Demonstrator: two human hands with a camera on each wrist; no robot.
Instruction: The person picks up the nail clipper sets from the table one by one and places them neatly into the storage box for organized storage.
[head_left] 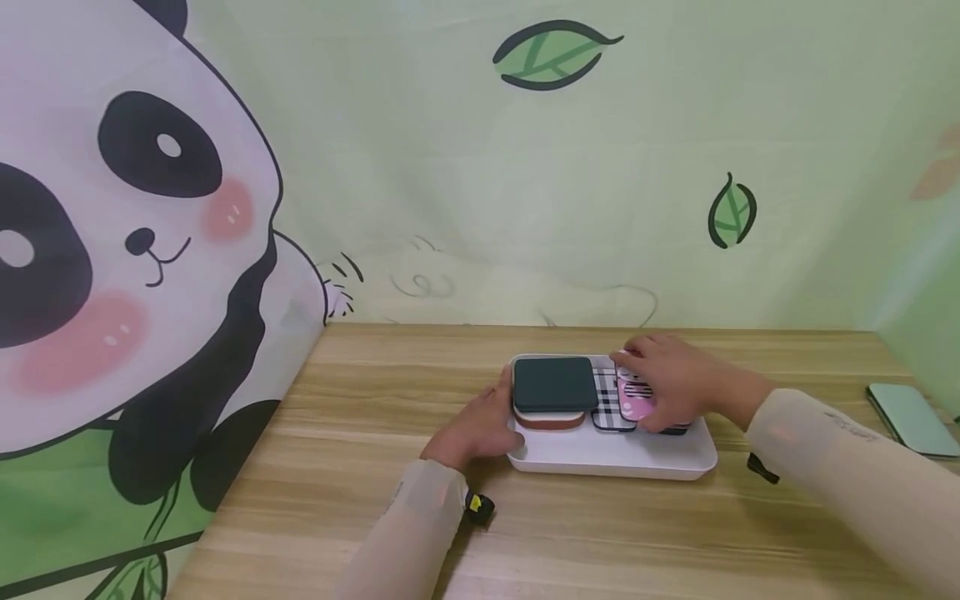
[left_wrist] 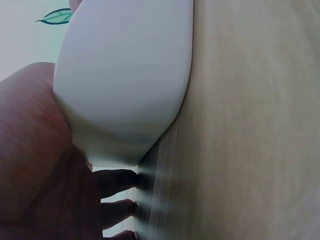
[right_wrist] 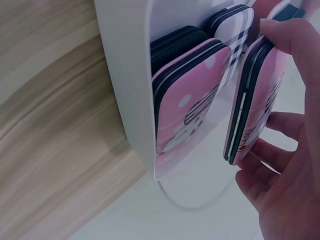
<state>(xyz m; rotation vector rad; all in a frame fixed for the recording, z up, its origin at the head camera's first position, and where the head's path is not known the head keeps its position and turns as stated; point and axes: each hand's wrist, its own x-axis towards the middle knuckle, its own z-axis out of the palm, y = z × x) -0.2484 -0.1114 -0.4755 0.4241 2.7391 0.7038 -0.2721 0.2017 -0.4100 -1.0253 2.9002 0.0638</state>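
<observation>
A white tray (head_left: 600, 457) holds several flat, round-cornered cases. My left hand (head_left: 480, 425) grips the tray's left end, its thumb at the near corner and its fingers along the outer side. Over the tray's right part, my right hand (right_wrist: 295, 165) pinches a pink polka-dot case (right_wrist: 257, 100) by its edges, tilted above the others. Another pink polka-dot case (right_wrist: 187, 95) lies in the tray over a black one (right_wrist: 175, 45). Left of these sits a black-and-white plaid case (head_left: 609, 407). At the tray's left, a dark green case (head_left: 555, 383) tops a brown-edged one (head_left: 551, 422).
A pale green flat rectangular object (head_left: 915, 419) lies at the right of the wooden table (head_left: 375, 383). Behind the table hangs a light green backdrop (head_left: 420, 167) with a panda and leaves. Dark straps show at both wrists.
</observation>
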